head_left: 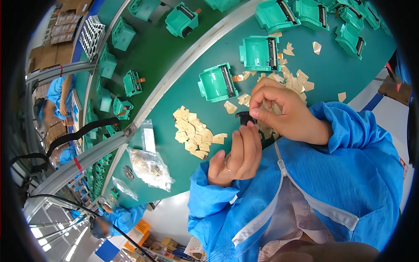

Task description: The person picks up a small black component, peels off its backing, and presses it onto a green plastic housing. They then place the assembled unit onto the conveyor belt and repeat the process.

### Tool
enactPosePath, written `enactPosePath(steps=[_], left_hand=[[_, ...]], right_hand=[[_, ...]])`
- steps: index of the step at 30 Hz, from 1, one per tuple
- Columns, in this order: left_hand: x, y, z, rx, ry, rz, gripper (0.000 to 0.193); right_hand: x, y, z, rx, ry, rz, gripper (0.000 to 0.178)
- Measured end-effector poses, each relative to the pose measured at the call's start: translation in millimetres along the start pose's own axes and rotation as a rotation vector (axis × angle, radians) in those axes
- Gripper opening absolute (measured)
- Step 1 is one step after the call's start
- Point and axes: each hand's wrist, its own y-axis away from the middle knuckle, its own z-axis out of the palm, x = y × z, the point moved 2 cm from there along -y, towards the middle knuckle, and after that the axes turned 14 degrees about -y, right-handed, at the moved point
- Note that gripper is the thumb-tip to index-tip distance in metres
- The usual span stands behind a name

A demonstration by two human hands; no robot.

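Note:
A small black part (245, 117) is pinched between my two hands, close in front of my chest; its exact kind is too small to make out. My left hand (238, 153) grips it from below with bent fingers. From above and the right, my right hand (279, 109) holds its upper edge between thumb and forefinger. Just beyond my hands lie two green plastic housings, a nearer one (213, 84) and a farther one (254, 53), each with a black strip along its right side. Cream paper pieces (301, 82) lie scattered beside and partly behind my right hand.
A heap of cream paper pieces (192, 133) lies left of my hands. Farther left is a clear plastic bag (150, 168) of small parts. A metal rail (183, 59) divides my green table from a belt carrying more green housings (181, 21). Other people in blue (124, 218) work at the left.

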Motion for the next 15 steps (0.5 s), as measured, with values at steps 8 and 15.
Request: enactPosePath(steps=[8,15], left_hand=[[-31,-12,23,-0.103,0.095,-0.098,0.028],[-33,-14,5,-0.241,0.281,-0.218,0.033]], right_hand=[[-75,-104,-49,0.079,1.084,-0.855,0.042],[-41,-212,-88,-0.148,1.424,-0.363,0.072]])
